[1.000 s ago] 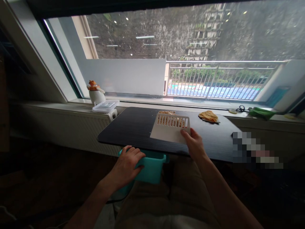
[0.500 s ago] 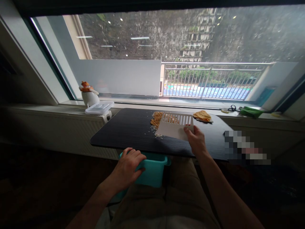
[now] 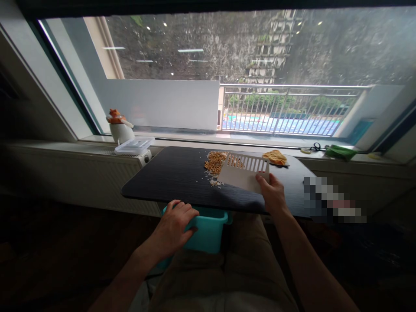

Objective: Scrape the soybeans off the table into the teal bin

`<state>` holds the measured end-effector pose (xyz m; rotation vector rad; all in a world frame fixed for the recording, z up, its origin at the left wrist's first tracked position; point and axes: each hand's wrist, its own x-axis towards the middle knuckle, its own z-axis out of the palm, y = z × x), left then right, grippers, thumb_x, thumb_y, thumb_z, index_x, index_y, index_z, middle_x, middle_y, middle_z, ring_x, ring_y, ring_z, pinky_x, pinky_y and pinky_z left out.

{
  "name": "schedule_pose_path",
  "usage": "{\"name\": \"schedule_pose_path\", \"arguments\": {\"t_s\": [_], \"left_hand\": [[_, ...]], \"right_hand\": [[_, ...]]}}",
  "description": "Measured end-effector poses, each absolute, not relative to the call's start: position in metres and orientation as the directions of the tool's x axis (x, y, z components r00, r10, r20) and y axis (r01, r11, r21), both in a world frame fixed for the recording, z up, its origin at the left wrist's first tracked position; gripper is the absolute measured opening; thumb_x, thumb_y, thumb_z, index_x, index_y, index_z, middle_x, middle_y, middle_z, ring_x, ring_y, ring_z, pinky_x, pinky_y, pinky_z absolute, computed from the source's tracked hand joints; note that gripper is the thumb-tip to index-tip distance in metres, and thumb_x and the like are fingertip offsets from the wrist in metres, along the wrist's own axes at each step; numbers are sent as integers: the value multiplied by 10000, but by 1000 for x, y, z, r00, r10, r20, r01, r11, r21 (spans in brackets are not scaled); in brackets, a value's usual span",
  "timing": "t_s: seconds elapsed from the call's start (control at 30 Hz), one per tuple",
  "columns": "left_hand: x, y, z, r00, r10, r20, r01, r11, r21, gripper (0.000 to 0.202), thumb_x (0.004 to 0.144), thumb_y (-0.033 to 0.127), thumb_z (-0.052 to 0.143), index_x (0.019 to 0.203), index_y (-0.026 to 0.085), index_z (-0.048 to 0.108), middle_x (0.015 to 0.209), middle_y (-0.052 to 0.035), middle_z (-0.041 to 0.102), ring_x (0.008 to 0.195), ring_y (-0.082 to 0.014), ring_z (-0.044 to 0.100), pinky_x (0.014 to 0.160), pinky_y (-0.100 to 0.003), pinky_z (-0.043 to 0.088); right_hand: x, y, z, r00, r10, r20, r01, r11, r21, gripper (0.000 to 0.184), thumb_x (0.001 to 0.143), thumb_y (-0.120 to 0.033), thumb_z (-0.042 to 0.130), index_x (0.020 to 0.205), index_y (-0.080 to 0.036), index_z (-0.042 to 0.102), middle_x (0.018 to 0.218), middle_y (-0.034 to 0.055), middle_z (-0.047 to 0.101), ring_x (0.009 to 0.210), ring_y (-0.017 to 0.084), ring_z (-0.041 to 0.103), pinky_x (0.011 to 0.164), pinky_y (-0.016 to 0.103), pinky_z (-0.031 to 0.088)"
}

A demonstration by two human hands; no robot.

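My right hand (image 3: 273, 193) pinches the right end of a flat off-white slotted plate (image 3: 242, 177), thumb on top. The plate's left edge meets a pile of golden kernels (image 3: 213, 164) on the black tabletop (image 3: 169, 173), and some kernels show through its slots. White grains (image 3: 215, 183) lie scattered below and around the pile. Below the table's front edge, my left hand (image 3: 180, 219) is closed over the rim of a teal plastic bin (image 3: 208, 234). The bin's inside is mostly hidden by the table and hand.
A folded yellow cloth (image 3: 275, 157) lies at the table's back right. Along the sill stand a white pot-like figure (image 3: 120, 130), a clear plastic lid (image 3: 134, 145), black scissors (image 3: 316, 147) and a green cloth (image 3: 340, 152). A radiator (image 3: 81, 177) runs under the left sill.
My right hand has drawn the slotted plate slightly to the right and tilted it, uncovering more of the golden pile. My left hand stays on the bin.
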<state>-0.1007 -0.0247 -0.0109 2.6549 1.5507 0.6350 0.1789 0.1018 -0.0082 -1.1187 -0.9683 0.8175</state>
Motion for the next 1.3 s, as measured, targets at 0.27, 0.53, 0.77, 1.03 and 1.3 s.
{"name": "schedule_pose_path", "arguments": {"t_s": [0.27,0.53,0.77,1.03,1.3], "left_hand": [[-100,-25,-10,432,832,347,831,-517,205,299,748,65,690,995,205,593,960,-18,637,969,-243,585,1013,-471,302],[-100,-24,-11,428,835,347,836,-511,200,285,760,79,663,1000,215,591,974,-14,645,992,-247,588,1023,-473,302],[-99,-25,-9,429,838,337,838,-508,198,286,753,72,686,988,209,597,977,-25,647,990,-250,591,1018,-473,314],[-100,-25,-9,427,840,335,845,-502,183,259,773,98,675,988,220,596,975,-20,651,994,-252,594,1026,-474,318],[-132,-43,-5,390,855,342,871,-463,164,280,757,68,679,989,205,603,956,-24,641,963,-260,590,1009,-488,300]], "right_hand": [[177,104,-10,354,916,189,-64,225,-972,297,619,-393,736,833,-193,688,728,13,711,643,196,634,619,321,507],[170,102,-8,339,921,191,-67,227,-972,312,628,-412,727,854,-201,681,732,7,703,657,202,634,631,327,503],[166,99,-8,295,936,194,-91,230,-969,320,627,-403,744,865,-194,697,747,13,713,655,197,632,645,331,506],[159,98,-9,258,940,225,-113,261,-959,317,661,-426,736,879,-201,691,763,6,714,673,192,634,661,325,508],[103,68,-19,-7,978,210,-139,207,-968,296,683,-429,742,868,-202,704,764,24,722,665,208,637,641,331,519]]}}
